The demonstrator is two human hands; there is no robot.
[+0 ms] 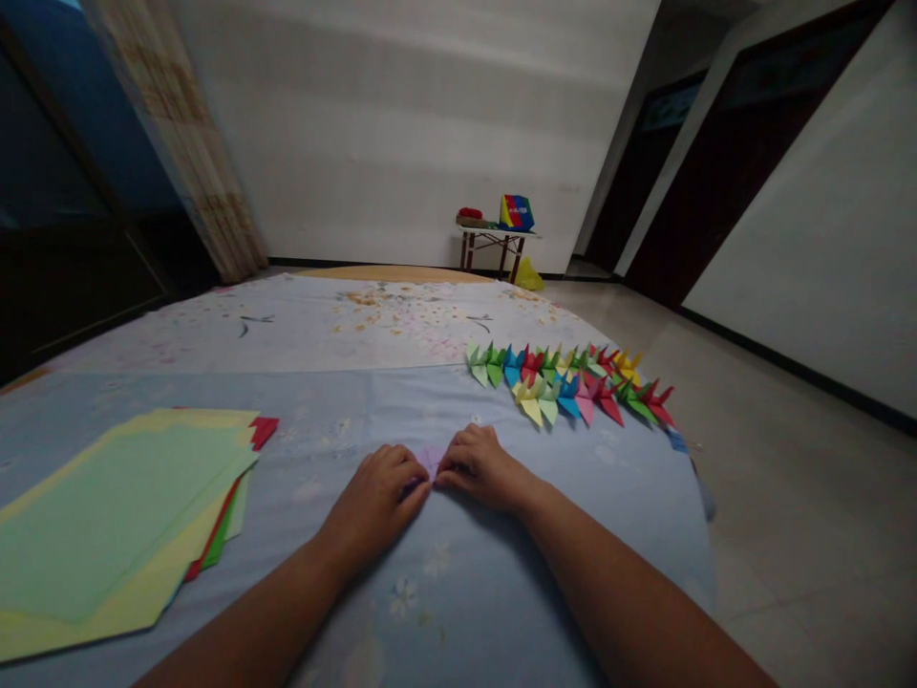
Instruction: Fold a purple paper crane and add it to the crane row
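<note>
1. Foreground: the left hand [376,497] and right hand [477,468], fingers curled inward, grasp a small pink folded paper [431,462] from either side, low on the surface between them.
2. Beneath them: a blue floral bedcover [573,516], with open cloth on both sides of the hands.
3. Left of the left hand, well apart: a stack of origami paper sheets [121,516] in green and yellow with red showing at the corners, lying on the cover and running past the lower left of the view.
4. Ahead and right: rows of origami cranes [565,387] in many colours, near the cover's right edge, with open cloth between them and the hands.
5. Right of the cover's edge: a tiled floor [809,545].
6. Beyond: a pale floral sheet [322,325], then a low folding table [494,236] against the far wall.
</note>
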